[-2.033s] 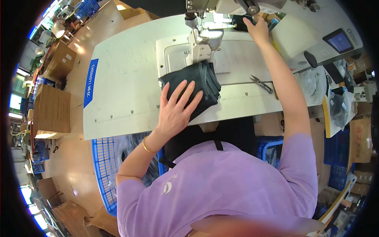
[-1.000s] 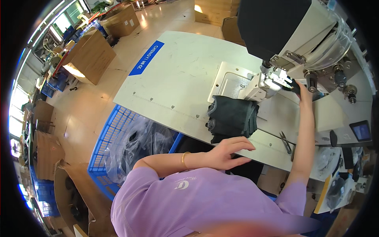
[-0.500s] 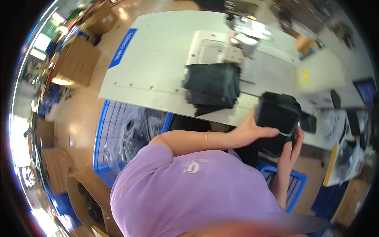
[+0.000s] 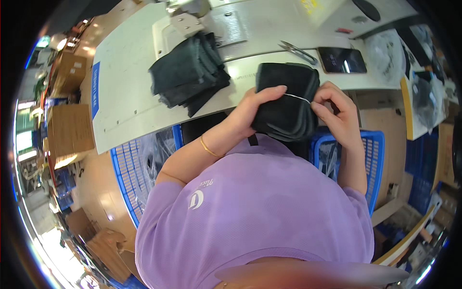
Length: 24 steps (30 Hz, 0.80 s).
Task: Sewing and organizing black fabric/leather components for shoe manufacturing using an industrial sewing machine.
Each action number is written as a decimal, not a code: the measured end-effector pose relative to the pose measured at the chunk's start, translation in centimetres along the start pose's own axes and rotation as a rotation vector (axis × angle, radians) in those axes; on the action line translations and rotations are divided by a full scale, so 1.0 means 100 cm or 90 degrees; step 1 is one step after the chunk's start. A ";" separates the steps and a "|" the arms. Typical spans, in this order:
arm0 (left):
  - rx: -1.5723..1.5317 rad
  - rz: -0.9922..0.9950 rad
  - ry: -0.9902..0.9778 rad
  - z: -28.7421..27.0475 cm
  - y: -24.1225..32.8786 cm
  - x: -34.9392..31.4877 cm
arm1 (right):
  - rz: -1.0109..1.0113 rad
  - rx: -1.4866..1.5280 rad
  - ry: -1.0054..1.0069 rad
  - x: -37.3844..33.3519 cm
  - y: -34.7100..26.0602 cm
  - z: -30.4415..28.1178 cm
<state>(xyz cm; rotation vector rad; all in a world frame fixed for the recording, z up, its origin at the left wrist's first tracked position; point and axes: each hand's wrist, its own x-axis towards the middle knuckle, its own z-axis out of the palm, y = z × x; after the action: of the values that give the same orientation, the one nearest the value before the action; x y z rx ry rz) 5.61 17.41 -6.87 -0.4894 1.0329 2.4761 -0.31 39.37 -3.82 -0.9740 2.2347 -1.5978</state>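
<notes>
A bundle of dark cloth pieces (image 4: 284,115), stacked flat with a thin white band (image 4: 297,97) around its middle, is held in front of my chest at the table's near edge. My left hand (image 4: 252,108) grips its left side, thumb on top by the band and fingers hidden beneath. At the right side, my right hand (image 4: 339,113) has thumb and forefinger pinched together at the band's end. A looser pile of dark cloth pieces (image 4: 185,67) lies on the table to the left, its edges fanned out.
Behind the loose pile stands a sewing machine (image 4: 187,21) on the white table (image 4: 127,82). Thread snips (image 4: 301,52) and a phone (image 4: 341,60) lie beyond the bundle. Blue baskets sit below, one left (image 4: 127,168) and one right (image 4: 375,159), with plastic-wrapped contents.
My view has turned toward the right, so the table appears shifted left. My right hand has gone from supporting the bundle's lower right to pinching the band; the left keeps its grip.
</notes>
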 end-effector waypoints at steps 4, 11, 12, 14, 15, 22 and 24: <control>0.025 0.015 -0.008 -0.003 0.002 0.000 | 0.014 0.073 -0.030 -0.002 0.006 -0.004; 0.128 -0.009 -0.105 -0.012 0.013 -0.003 | 0.117 0.289 -0.090 -0.002 0.013 -0.012; 0.140 -0.011 -0.099 -0.012 0.015 -0.003 | 0.179 0.266 -0.115 -0.002 0.012 -0.013; 0.174 -0.012 -0.090 -0.008 0.018 -0.002 | 0.244 0.163 -0.165 -0.001 0.011 -0.018; 0.199 -0.011 -0.088 -0.006 0.020 -0.002 | 0.247 0.194 -0.153 -0.002 0.009 -0.018; 0.283 -0.092 -0.129 0.008 0.036 -0.008 | 0.101 0.133 -0.025 0.003 -0.009 -0.033; 0.247 -0.117 -0.140 0.011 0.037 -0.006 | 0.142 0.254 0.057 0.006 -0.010 -0.026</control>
<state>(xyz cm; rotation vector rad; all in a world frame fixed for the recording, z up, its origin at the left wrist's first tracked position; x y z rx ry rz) 4.16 15.73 -3.66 -0.1746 1.2730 2.0469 -1.78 40.73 -1.86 -0.5366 1.8857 -1.9052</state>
